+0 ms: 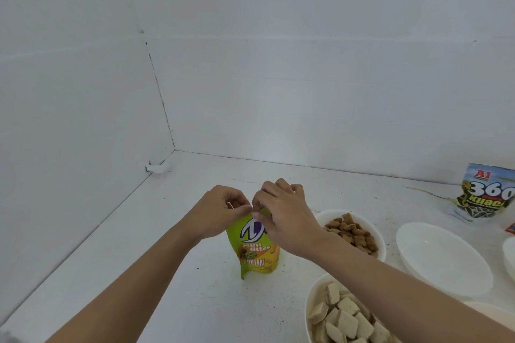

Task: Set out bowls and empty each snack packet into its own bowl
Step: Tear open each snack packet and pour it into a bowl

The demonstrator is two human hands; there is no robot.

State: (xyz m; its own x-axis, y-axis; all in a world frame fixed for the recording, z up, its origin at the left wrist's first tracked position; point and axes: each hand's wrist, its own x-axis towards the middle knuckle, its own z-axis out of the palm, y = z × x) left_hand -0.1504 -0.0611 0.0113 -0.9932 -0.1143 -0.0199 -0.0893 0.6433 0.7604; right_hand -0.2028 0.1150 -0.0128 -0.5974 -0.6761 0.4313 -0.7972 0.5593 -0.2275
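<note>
A green and yellow snack packet [256, 250] stands upright on the white table, in the middle of the view. My left hand [220, 210] pinches its top edge from the left, and my right hand [281, 211] pinches the same edge from the right. A white bowl [377, 234] of brown snack pieces sits just right of the packet. Another white bowl [312, 312] of pale square pieces is at the lower right. An empty white bowl [443, 259] stands further right. A white and blue seed packet [485, 192] stands at the far right.
White walls close the table at the back and the left, meeting in a corner [174, 150]. A small white fitting [157, 167] sits near that corner. Part of another white bowl [510, 256] and a red packet corner [511, 228] show at the right edge.
</note>
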